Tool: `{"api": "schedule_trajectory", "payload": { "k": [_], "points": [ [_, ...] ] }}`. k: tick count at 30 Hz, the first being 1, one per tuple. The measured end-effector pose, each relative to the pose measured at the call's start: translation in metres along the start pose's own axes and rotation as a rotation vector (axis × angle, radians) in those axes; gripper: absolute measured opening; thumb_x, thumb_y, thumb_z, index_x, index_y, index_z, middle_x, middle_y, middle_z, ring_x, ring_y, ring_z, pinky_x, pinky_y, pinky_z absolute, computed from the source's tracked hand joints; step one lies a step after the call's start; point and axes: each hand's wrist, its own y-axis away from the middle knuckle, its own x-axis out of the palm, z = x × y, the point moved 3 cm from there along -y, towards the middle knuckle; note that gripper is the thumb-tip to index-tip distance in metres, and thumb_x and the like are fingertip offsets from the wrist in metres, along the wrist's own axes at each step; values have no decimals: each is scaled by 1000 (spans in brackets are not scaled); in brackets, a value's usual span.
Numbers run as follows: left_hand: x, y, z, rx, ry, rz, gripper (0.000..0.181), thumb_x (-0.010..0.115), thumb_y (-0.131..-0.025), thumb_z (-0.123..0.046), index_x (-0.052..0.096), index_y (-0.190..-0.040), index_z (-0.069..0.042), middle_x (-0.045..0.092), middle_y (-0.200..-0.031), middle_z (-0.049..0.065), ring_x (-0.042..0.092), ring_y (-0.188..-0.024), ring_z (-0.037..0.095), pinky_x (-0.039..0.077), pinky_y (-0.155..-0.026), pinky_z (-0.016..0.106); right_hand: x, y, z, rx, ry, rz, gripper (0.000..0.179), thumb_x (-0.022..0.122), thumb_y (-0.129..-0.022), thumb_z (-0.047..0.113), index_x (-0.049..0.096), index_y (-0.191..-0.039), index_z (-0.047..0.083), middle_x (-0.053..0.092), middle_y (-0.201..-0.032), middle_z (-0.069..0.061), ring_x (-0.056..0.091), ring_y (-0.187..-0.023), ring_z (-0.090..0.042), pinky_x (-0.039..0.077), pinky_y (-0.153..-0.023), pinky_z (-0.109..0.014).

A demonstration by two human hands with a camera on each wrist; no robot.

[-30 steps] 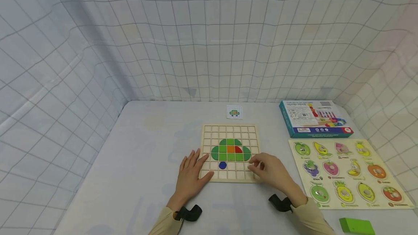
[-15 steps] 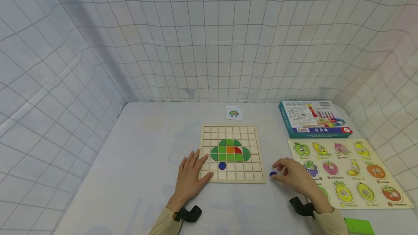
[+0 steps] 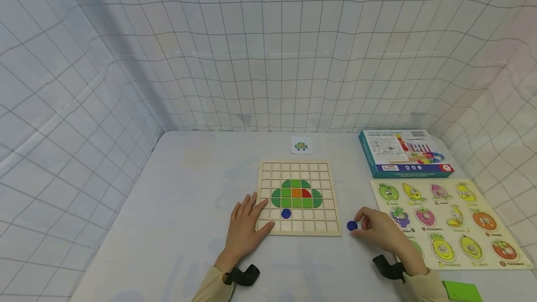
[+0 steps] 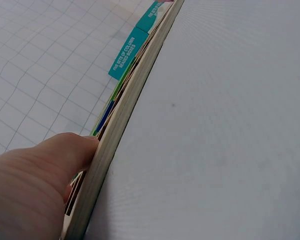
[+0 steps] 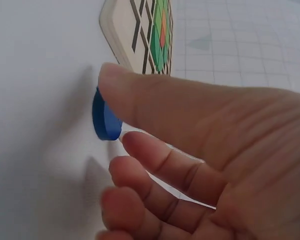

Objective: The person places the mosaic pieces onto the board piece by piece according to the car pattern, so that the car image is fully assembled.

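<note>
A wooden grid board [image 3: 295, 225] lies on the table, with green, orange and red tiles forming a rounded shape on it. One blue disc [image 3: 286, 213] sits in a cell below the green tiles. My left hand [image 3: 245, 227] rests on the board's left side, fingers spread and thumb over the near left corner; in the left wrist view the thumb [image 4: 70, 152] lies along the board's edge. Right of the board, my right hand [image 3: 379, 229] pinches a second blue disc [image 3: 352, 225] between thumb and index finger. The right wrist view shows this disc [image 5: 105, 122] tilted on edge.
Behind the board lies a small pattern card [image 3: 301, 145]. At the right are a boxed toy set [image 3: 404, 153] and a fruit puzzle board [image 3: 450, 241], partly covered by my right hand. A green block [image 3: 461, 291] lies at the front right.
My right hand has moved right, from the board's right edge to the table beside it. The second blue disc, hidden at first, now shows more fully at its fingertips. My left hand stays put.
</note>
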Motion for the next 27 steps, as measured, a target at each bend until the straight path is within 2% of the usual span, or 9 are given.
{"api": "schedule_trajectory", "payload": {
  "k": [8,17,27],
  "points": [
    [0,0,-1,3,-2,-3,61,61,-88,-47,50,-140,-17,33,-149,14,22,-139,31,12,-110,50,4,-4,-5,12,-8,0,26,80,-76,18,60,-91,9,49,-67,1,46,-59,-14,34,-48,-25],
    [-1,0,-1,19,-9,-21,61,62,-88,-45,50,-140,-16,34,-148,15,24,-138,34,14,-109,52,6,-9,-3,24,3,-40,28,80,-77,19,61,-94,8,48,-68,0,45,-61,-14,34,-50,-26],
    [-1,0,-1,36,-15,-40,61,65,-86,-45,52,-138,-16,36,-147,17,27,-137,35,16,-108,54,7,-13,0,-33,35,-54,19,80,-77,19,65,-86,12,49,-73,1,45,-67,-15,35,-55,-28]
  ]
}}
